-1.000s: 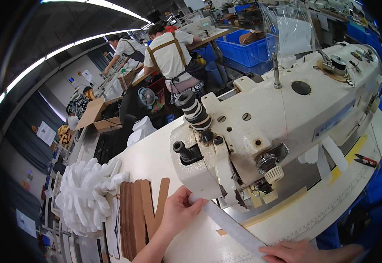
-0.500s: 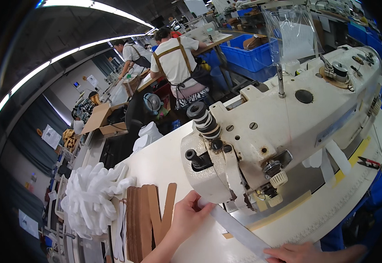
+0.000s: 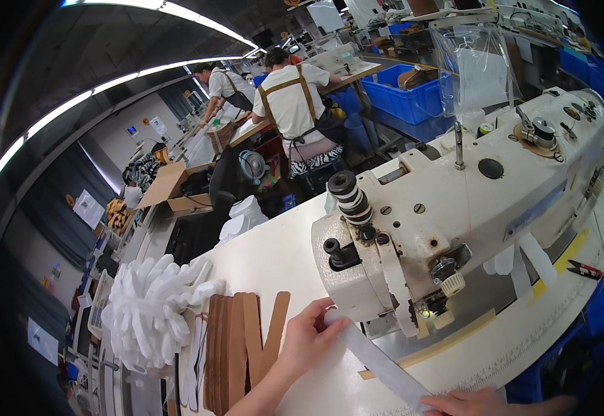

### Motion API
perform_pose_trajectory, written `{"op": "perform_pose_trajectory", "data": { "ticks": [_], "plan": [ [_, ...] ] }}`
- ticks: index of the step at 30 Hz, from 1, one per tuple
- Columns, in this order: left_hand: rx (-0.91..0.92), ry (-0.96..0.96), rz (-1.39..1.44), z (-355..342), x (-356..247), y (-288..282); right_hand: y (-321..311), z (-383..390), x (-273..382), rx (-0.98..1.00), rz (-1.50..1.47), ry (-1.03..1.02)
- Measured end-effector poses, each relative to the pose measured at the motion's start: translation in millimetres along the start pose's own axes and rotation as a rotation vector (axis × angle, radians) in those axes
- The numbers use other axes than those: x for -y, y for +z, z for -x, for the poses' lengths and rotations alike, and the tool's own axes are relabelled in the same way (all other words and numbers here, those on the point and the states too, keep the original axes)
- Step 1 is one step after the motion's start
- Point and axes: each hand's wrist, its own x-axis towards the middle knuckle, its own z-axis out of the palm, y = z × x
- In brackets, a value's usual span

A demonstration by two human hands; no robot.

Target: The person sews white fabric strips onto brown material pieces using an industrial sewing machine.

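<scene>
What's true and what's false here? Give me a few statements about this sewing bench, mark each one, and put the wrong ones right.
1. The left hand and right hand hold the same pale strip. True.
2. The white pile sits left of the brown strips. True.
3. The brown strips lie to the right of both hands. False: they lie left of the left hand.
4. The red-and-black hand tool is in the right hand. False: it lies on the white table, near its right edge.
5. The open bin beyond the sewing machine is blue. True.
</scene>
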Motion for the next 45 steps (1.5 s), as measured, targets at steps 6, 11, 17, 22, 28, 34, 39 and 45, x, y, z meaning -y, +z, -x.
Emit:
{"op": "perform_pose_trajectory", "data": {
  "ticks": [6,11,17,22,28,34,39,45],
  "plan": [
    [-0.016,-0.041,0.026,0.3,2.8,5.1,-0.1,0.8,0.3,-0.002,0.001,-0.014],
    [-0.048,-0.011,-0.009,0.3,6.6,4.9,-2.4,0.3,4.3,-0.01,0.001,-0.004],
    [-0.122,0.059,-0.206,5.5,-12.4,4.1,0.8,2.5,4.6,-0.037,0.001,-0.019],
    [-0.434,0.376,-0.719,8.7,1.9,-6.6,4.8,5.0,1.4,-0.063,0.003,-0.034],
    [-0.282,0.652,-0.564,29.7,-6.1,23.9,5.2,11.6,0.7,-0.114,0.038,-0.052],
    [-0.28,0.606,-0.561,25.6,6.4,26.0,3.1,12.4,-0.9,-0.097,0.095,-0.099],
    [-0.212,0.584,-0.509,27.9,3.9,25.1,6.2,44.5,-20.9,-0.137,-0.045,-0.106],
    [-0.147,0.634,-0.515,36.4,6.5,27.4,16.8,47.3,-38.9,0.292,-0.55,0.455]
  ]
}}
